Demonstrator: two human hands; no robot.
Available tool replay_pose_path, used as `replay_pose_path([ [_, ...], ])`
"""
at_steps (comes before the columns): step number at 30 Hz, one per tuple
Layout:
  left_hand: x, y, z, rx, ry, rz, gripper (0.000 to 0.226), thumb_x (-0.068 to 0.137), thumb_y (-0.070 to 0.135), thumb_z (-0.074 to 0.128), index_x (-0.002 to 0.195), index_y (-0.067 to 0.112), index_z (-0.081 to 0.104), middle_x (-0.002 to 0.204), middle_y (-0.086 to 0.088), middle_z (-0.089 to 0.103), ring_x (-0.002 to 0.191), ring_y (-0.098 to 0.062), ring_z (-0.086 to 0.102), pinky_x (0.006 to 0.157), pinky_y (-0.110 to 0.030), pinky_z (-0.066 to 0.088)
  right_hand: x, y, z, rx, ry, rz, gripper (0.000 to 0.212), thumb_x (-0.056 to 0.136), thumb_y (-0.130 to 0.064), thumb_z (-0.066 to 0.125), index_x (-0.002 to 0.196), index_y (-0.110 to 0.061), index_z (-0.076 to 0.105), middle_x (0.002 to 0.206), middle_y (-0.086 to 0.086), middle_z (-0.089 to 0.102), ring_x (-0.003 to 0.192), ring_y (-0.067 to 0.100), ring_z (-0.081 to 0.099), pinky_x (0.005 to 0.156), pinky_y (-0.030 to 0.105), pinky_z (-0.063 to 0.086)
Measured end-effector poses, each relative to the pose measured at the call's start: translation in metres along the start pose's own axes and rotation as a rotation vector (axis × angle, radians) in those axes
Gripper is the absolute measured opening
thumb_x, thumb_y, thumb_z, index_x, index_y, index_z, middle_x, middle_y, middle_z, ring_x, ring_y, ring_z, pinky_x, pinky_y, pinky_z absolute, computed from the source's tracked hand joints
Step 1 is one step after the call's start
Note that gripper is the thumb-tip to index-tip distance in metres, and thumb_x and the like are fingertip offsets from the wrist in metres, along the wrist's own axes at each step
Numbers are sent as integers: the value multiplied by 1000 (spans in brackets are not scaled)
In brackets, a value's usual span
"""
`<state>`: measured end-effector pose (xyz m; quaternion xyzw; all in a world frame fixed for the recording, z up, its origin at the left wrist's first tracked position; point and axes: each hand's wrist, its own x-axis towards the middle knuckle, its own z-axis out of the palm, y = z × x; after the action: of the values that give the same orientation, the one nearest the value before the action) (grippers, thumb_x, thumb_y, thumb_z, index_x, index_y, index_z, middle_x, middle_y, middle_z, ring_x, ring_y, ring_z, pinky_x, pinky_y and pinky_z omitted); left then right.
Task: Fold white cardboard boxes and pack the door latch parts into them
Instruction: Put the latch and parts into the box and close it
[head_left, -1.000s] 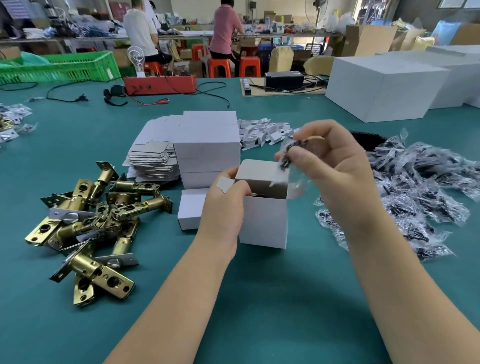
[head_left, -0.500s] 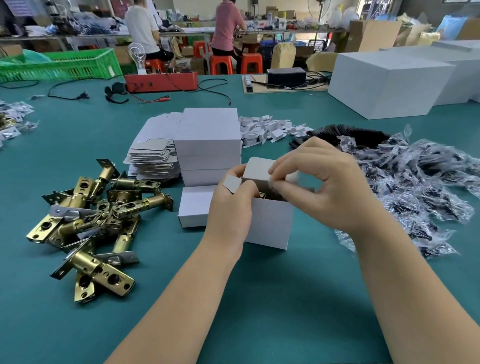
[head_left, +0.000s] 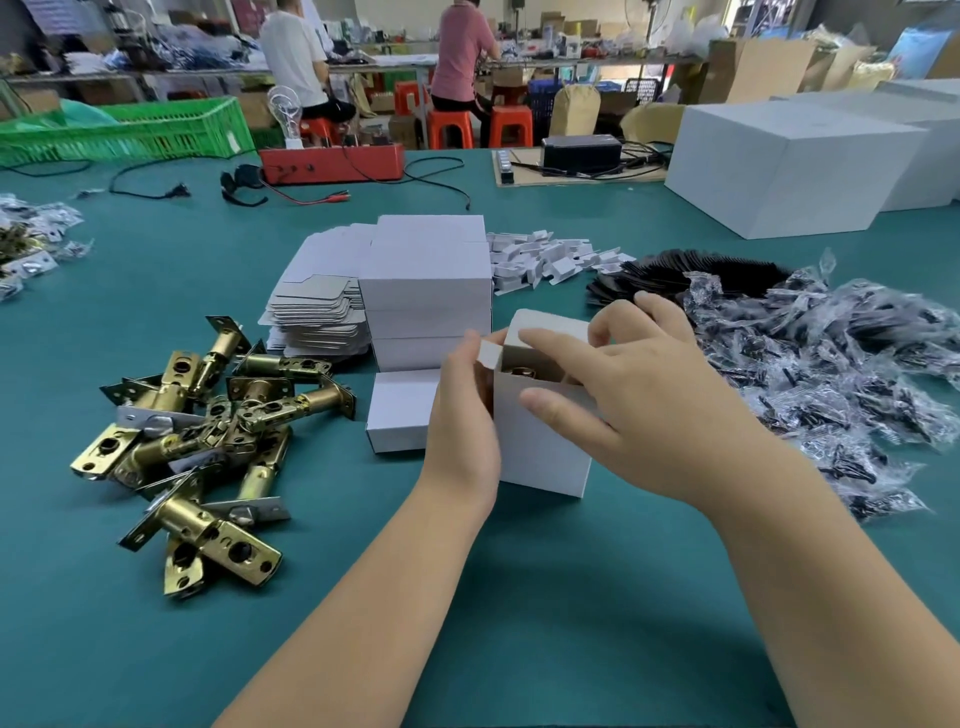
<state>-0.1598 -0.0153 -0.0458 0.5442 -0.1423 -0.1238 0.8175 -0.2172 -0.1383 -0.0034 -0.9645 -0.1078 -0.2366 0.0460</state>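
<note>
The left hand (head_left: 462, 415) grips the open white cardboard box (head_left: 540, 447) by its side. The right hand (head_left: 644, 395) rests loose-fingered over the box's opening. Brass door latches (head_left: 208, 441) lie left of the box.

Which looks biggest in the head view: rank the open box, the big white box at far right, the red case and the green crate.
1. Big white box, though farther off.
2. Green crate, partly cut by the frame edge.
3. Open box and red case: too alike to rank; the box sits nearer the camera.
</note>
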Motion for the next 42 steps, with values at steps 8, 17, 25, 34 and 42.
replay_pose_path([
  [8,4,-2,-3,-98,11,-108,38,88,28,38,86,21,75,85,-2,71,71,-15,62,56,-21,49,-2,13,10,837,272,421,40,81,-4,40,100,-33,61,93,-13,61,83,1,53,69,10,41],
  [17,1,1,-1,117,45,46,32,73,25,53,96,27,76,95,1,74,78,-10,64,63,-22,50,-10,21,36,1547,38,712,19,94,-16,50,98,-16,68,90,-4,73,79,7,64,72,24,51],
  [25,1,6,-2,31,27,168,51,83,-4,49,89,40,74,85,8,72,79,-12,61,66,-23,47,-9,7,41,1352,421,350,45,92,7,48,113,-31,59,84,-16,68,83,0,61,81,16,49],
  [34,1,2,-13,46,-110,135,25,67,14,47,64,25,70,85,2,72,77,-13,64,58,-21,48,-20,3,37,1331,333,136,28,72,-16,49,81,-24,75,98,-3,66,99,11,60,86,21,43],
  [42,4,7,-21,300,-162,193,29,75,19,67,103,27,71,101,8,73,96,-7,65,80,-17,48,-19,6,47,1135,338,274,20,86,-10,61,98,-26,63,103,-8,66,93,5,62,83,18,46],
])
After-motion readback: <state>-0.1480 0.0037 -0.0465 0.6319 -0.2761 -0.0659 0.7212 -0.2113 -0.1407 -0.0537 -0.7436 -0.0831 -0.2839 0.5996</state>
